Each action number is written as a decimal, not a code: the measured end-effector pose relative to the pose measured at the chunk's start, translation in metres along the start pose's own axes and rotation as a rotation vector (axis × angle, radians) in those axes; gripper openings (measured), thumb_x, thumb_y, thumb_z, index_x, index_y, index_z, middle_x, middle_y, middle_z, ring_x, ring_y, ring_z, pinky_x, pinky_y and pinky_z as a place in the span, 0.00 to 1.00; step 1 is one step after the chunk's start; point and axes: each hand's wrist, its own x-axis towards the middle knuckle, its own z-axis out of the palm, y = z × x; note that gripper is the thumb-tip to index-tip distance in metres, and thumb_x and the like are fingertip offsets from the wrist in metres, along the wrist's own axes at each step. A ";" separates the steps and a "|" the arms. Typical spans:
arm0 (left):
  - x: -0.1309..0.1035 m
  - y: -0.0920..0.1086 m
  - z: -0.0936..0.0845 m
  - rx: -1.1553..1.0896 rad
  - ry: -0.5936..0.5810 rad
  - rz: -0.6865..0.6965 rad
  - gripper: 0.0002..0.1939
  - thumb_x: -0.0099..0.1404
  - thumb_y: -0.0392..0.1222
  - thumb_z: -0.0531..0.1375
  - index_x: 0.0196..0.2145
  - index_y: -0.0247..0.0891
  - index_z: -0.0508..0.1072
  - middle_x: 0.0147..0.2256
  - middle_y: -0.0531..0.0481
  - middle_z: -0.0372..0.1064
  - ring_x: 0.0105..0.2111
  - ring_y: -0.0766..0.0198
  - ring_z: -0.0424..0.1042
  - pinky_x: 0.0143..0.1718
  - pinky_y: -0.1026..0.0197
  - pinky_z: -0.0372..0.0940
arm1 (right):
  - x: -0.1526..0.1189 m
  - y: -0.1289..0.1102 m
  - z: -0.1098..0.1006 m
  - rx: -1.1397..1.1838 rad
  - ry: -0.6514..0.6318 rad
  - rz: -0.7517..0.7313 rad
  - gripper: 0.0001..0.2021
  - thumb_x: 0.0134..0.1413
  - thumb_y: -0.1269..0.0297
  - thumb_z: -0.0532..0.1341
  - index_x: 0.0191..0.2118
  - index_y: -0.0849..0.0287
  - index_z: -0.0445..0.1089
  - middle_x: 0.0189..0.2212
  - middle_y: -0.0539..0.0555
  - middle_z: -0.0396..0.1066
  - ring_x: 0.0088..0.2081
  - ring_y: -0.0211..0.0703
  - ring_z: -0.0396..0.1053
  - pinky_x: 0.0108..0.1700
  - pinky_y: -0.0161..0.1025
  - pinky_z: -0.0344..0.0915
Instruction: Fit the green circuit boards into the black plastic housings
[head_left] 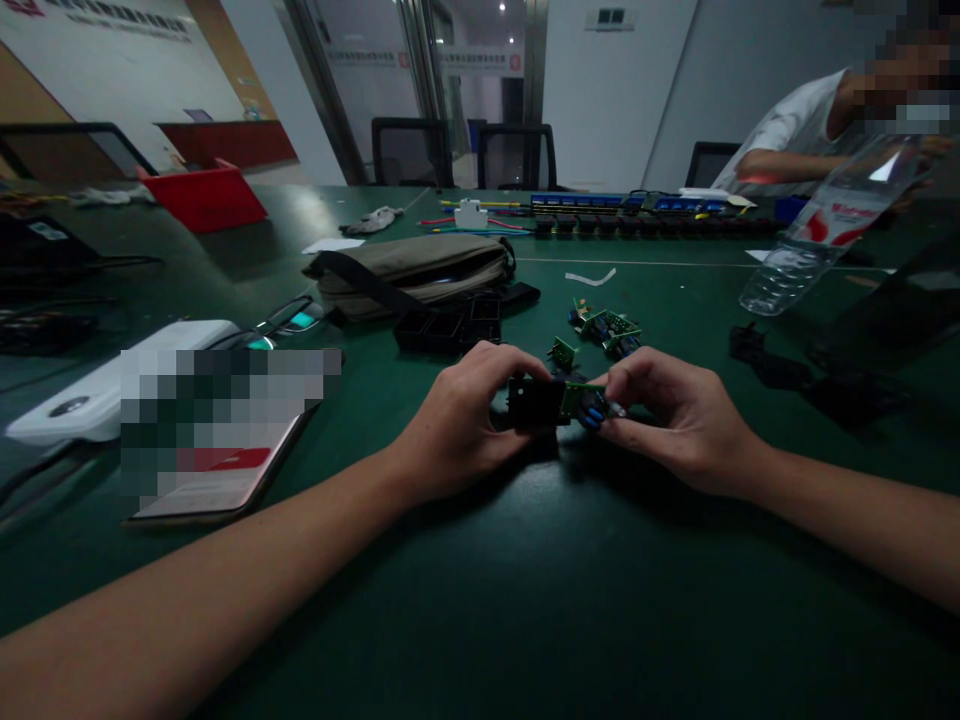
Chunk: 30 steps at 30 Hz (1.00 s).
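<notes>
My left hand [469,420] is closed on a small black plastic housing [536,402], thumb below and fingers above. From the right, my right hand [675,415] pinches a small green circuit board [576,398] with blue and dark parts on it. The board meets the right end of the housing; how far it sits inside, I cannot tell. Just behind my hands stands another small green board [562,352], and more boards [606,328] lie in a cluster beyond it. Several empty black housings [448,325] are grouped behind my left hand.
A grey-brown bag [420,268] lies behind the housings. To the left are a phone [232,440], a white device [135,375] and glasses [289,318]. At right, a clear bottle [825,230] appears tilted near dark parts [817,380]. Across the table sits another person [795,130].
</notes>
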 end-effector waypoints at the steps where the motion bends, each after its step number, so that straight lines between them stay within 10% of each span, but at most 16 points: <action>1: 0.000 0.000 0.000 -0.001 -0.002 0.006 0.16 0.58 0.36 0.67 0.43 0.37 0.71 0.41 0.47 0.73 0.42 0.60 0.71 0.43 0.58 0.68 | 0.001 0.000 0.000 0.015 0.006 0.004 0.12 0.52 0.67 0.69 0.40 0.57 0.67 0.37 0.51 0.72 0.33 0.38 0.70 0.34 0.35 0.69; 22: 0.000 -0.001 0.001 -0.024 -0.037 0.005 0.15 0.58 0.36 0.66 0.43 0.38 0.71 0.42 0.47 0.74 0.43 0.59 0.71 0.45 0.57 0.67 | 0.007 0.000 -0.005 0.315 -0.145 0.162 0.08 0.54 0.70 0.66 0.41 0.58 0.74 0.33 0.51 0.77 0.32 0.38 0.76 0.34 0.34 0.73; 30: -0.001 -0.002 0.001 -0.009 -0.035 0.026 0.16 0.57 0.36 0.67 0.44 0.37 0.71 0.42 0.48 0.73 0.43 0.60 0.72 0.43 0.59 0.68 | 0.005 0.002 -0.003 0.295 -0.146 0.166 0.21 0.46 0.71 0.71 0.48 0.57 0.72 0.43 0.53 0.76 0.42 0.42 0.76 0.42 0.37 0.75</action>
